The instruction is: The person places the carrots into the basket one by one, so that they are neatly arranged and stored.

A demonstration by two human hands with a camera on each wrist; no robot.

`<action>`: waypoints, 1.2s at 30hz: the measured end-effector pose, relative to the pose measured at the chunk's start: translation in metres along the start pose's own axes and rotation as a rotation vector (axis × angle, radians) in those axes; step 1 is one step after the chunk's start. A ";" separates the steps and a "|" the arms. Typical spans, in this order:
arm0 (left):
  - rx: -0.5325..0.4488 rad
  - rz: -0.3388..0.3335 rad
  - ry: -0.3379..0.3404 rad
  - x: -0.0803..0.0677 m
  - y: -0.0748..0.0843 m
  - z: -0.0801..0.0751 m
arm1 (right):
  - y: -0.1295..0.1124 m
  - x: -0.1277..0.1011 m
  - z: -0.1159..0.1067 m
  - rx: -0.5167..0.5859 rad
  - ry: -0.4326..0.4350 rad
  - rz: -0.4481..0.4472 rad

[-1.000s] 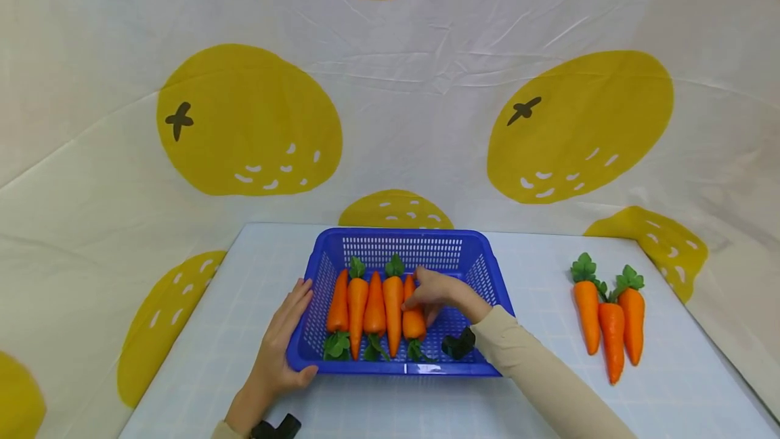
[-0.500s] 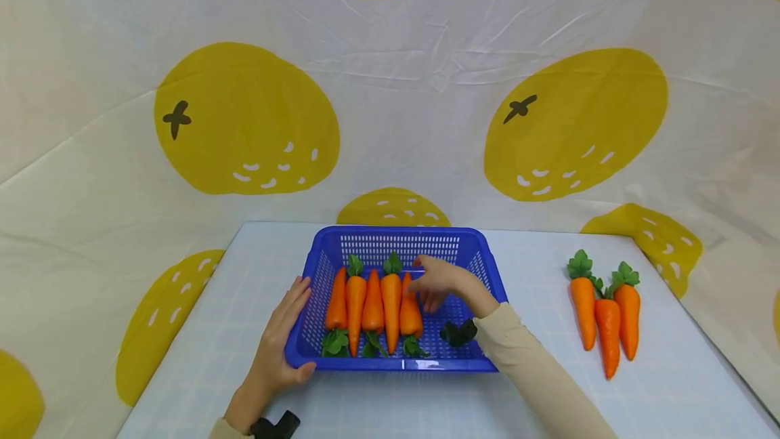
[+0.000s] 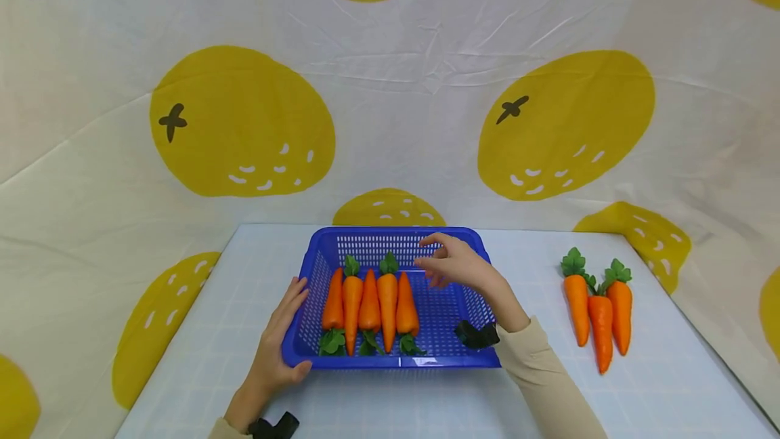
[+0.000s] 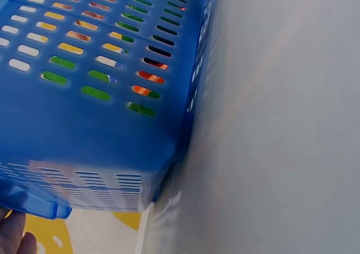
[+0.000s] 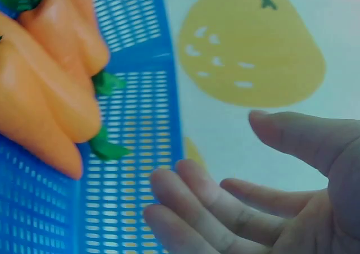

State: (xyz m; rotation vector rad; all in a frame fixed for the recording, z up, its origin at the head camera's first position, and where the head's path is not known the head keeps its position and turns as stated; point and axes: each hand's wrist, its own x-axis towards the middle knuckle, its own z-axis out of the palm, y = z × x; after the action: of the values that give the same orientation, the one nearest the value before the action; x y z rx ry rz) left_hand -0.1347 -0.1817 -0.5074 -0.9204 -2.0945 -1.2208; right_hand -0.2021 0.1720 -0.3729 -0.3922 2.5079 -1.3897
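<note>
A blue slotted basket (image 3: 472, 269) stands on the white table with several orange carrots (image 3: 370, 300) lying side by side in its left half. My left hand (image 3: 274, 344) rests flat against the basket's left front corner, thumb at the rim. My right hand (image 3: 453, 263) hovers above the basket's right half, fingers relaxed and holding nothing. The right wrist view shows those bare fingers (image 5: 208, 203) over the basket floor (image 5: 129, 175), with the carrots (image 5: 50, 91) to their left. The left wrist view shows the basket's outer wall (image 4: 84, 113) close up.
Three more carrots (image 3: 600, 310) lie together on the table (image 3: 658, 385) to the right of the basket. A wrinkled cloth with yellow orange prints (image 3: 244, 120) hangs behind and around the table.
My right hand has let go of the rightmost carrot in the basket and lifted up and back, away from it. The left hand has stayed at the basket's corner.
</note>
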 end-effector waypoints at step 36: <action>-0.022 -0.002 0.014 0.000 0.000 0.001 | 0.080 -0.094 -0.092 -0.109 0.658 0.079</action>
State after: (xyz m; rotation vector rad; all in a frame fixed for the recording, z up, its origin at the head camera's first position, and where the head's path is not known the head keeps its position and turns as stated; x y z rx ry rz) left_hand -0.1347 -0.1813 -0.5080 -0.9176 -2.0756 -1.2504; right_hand -0.1544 0.3177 -0.3859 0.1864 3.0724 -1.5400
